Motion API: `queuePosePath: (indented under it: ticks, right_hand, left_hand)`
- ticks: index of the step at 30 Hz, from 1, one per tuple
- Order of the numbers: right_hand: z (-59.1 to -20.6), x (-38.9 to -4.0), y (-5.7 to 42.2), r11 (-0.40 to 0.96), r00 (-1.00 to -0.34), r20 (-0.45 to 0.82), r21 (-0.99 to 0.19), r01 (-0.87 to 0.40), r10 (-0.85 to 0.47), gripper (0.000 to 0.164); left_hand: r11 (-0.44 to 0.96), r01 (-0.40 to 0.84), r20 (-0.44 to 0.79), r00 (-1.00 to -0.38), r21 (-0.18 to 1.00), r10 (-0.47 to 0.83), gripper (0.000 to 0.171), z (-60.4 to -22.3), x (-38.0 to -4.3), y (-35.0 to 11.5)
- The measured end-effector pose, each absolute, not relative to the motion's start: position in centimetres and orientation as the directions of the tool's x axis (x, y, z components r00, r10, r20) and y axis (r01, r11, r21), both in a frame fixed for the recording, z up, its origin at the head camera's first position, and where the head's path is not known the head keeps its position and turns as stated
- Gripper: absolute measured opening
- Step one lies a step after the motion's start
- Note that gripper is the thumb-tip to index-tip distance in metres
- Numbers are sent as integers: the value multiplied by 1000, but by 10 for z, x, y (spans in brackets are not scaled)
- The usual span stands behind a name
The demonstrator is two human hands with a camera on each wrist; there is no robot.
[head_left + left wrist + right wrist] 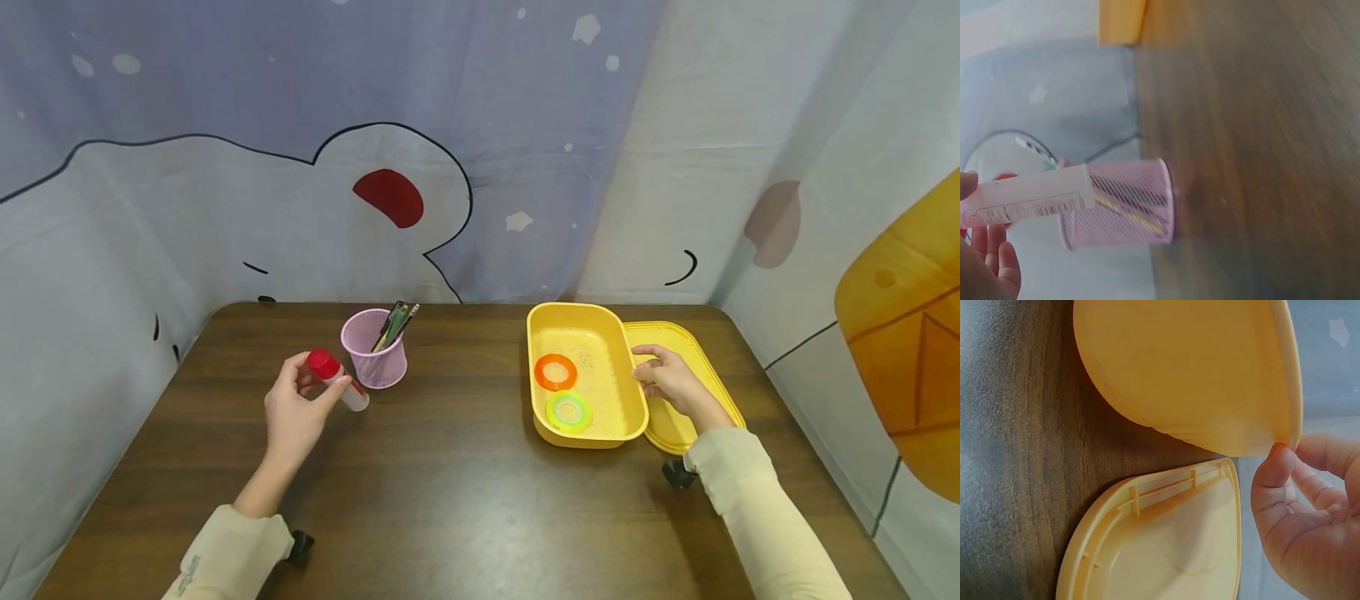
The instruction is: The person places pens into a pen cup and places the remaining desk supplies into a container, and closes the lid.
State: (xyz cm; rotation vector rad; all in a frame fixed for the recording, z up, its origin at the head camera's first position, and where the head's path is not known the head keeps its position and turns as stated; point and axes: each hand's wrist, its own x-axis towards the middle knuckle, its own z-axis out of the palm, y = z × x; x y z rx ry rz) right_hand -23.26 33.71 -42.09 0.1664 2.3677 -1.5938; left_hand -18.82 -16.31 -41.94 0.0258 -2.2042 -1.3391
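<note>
My left hand (292, 421) holds a glue stick (353, 395) with a red cap between thumb and fingers, tilted and raised beside the pink mesh pen cup. In the left wrist view the pale tube (1038, 197) with its barcode label overlaps the cup. On the other side, my right hand (675, 385) pinches the right rim of a yellow plastic box (588, 442). Inside the box lie an orange ring (541, 372) and a yellow-green ring (552, 413), both shaped like tape rolls. Under the right hand is the yellow lid (693, 350), partly covered by the box.
The pink mesh pen cup (378, 371) stands upright toward the back left, with several pens and pencils (393, 325) leaning in it. Brown wood tabletop (465, 475) stretches between cup and box. A patterned curtain (525, 150) borders the table behind and at the sides.
</note>
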Motion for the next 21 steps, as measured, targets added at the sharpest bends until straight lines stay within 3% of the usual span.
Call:
queuePosePath:
  ticks: [21]
  right_hand:
    - [-425, -236, 339, 386, -954, -298, -885, 259, -44, 52]
  left_hand:
    - [287, 349, 358, -933, 892, 21, 43, -372, -193, -94]
